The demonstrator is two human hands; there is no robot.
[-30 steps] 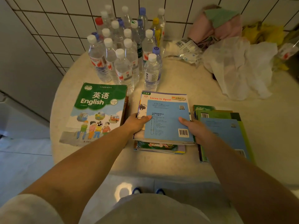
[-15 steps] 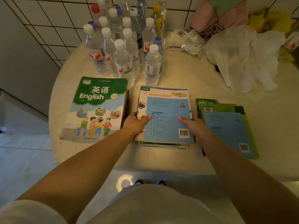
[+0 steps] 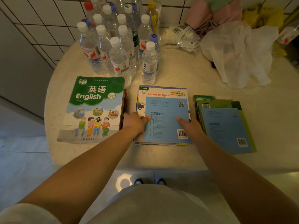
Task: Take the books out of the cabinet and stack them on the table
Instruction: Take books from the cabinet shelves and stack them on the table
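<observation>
Head view: both hands, left (image 3: 135, 122) and right (image 3: 191, 127), grip the middle book stack (image 3: 166, 117) by its sides.

Both arms outstretched; left grip (image 3: 135, 122) and right grip (image 3: 191, 126) clasp book stack (image 3: 166, 120) sides.

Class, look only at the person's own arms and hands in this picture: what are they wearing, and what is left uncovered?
Both forearms are bare from above the elbow to the fingertips. A light-coloured short sleeve shows at the lower left corner, on the left upper arm. The left hand and the right hand have no gloves, and no watch, band or ring is visible on either wrist or hand.
</observation>
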